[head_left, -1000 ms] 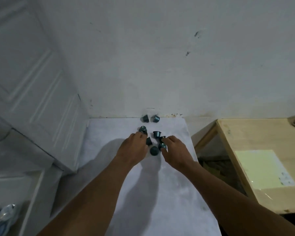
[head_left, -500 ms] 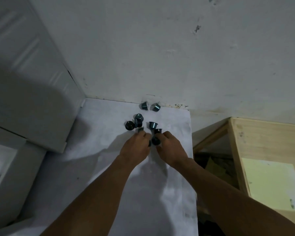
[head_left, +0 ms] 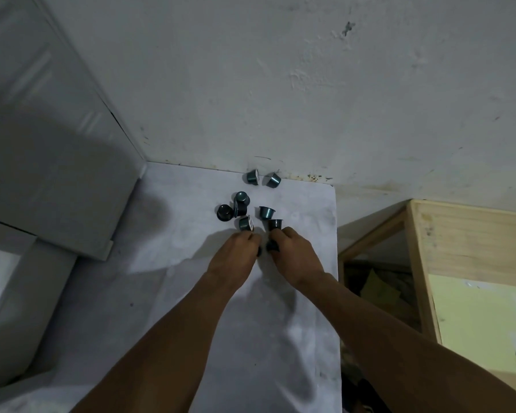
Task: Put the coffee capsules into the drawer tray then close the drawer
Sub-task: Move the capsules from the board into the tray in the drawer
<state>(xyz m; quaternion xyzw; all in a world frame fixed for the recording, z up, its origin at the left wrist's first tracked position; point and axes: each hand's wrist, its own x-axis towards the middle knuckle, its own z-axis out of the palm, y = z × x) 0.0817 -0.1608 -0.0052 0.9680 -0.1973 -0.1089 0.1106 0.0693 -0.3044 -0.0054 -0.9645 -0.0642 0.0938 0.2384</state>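
Several dark teal coffee capsules (head_left: 241, 201) lie scattered on the white counter (head_left: 191, 293), two more capsules (head_left: 252, 176) against the back wall. My left hand (head_left: 236, 257) and my right hand (head_left: 292, 254) sit side by side just below the cluster, fingers curled. A dark capsule (head_left: 273, 246) shows between the right hand's fingers; a dark edge peeks out under the left hand's fingertips. A capsule (head_left: 245, 223) lies just above the left fingertips, another capsule (head_left: 275, 224) above the right ones. The drawer edge (head_left: 0, 293) shows at far left, its tray hidden.
A white cabinet door (head_left: 51, 144) stands at the left, beside the counter. A wooden table (head_left: 471, 263) with a pale yellow sheet (head_left: 483, 317) is at the right, across a dark gap with clutter (head_left: 379, 287). The wall rises behind.
The view has tilted and swung right, so the drawer with its capsules slid out at left. Both hands drew together and closed on capsules at the cluster's near edge.
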